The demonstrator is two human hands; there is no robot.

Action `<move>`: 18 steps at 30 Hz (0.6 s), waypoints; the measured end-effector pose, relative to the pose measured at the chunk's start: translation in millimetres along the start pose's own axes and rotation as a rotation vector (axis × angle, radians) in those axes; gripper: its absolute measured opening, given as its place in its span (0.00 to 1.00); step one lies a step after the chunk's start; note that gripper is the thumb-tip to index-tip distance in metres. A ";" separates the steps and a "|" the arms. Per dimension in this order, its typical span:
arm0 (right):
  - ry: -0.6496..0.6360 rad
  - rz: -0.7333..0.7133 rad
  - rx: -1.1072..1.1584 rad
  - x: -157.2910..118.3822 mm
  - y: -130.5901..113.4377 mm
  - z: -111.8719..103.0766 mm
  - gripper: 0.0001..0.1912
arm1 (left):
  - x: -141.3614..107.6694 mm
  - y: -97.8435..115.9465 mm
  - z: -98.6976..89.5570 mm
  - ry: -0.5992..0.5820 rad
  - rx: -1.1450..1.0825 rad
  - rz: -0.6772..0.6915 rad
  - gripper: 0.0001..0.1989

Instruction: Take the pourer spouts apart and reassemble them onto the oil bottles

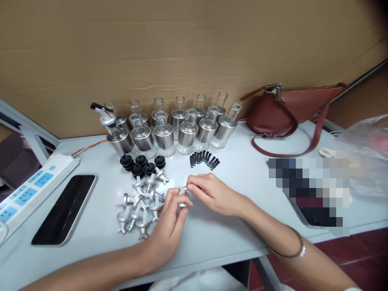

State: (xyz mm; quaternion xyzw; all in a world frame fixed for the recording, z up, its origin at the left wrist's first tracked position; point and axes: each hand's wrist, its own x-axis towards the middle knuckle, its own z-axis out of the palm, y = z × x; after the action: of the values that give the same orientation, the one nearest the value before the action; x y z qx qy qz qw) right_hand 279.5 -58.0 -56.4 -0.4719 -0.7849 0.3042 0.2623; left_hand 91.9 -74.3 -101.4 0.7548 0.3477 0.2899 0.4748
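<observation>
My left hand (171, 226) is closed round a silver pourer spout (182, 205), mostly covered by the fingers. My right hand (216, 195) meets it at the spout's upper end, thumb and forefinger pinched; whatever lies between those fingertips is hidden. Left of my hands lies a loose pile of similar silver pourer spouts (144, 223). Several black ribbed stoppers (139, 170) sit just behind that pile. A row of small black flip caps (205, 157) lies beyond my right hand.
Glass bottles with steel sleeves (164, 135) stand in two rows at the back; the front left one carries a fitted pourer (106, 115). A phone (65, 210) and a power strip (33, 188) lie left. At right are a brown handbag (273, 111) and plastic bag (366, 157).
</observation>
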 end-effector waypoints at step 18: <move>0.020 0.100 0.369 -0.1 2.1 -3.2 0.18 | 42.9 26.6 -60.5 -0.165 0.507 0.223 0.08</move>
State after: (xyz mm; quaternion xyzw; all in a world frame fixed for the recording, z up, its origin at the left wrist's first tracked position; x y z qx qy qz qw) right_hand 282.9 -56.6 -55.7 -0.4574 -0.6887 0.4508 0.3365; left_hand 77.4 -17.0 -49.4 0.9041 0.2841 0.1817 0.2626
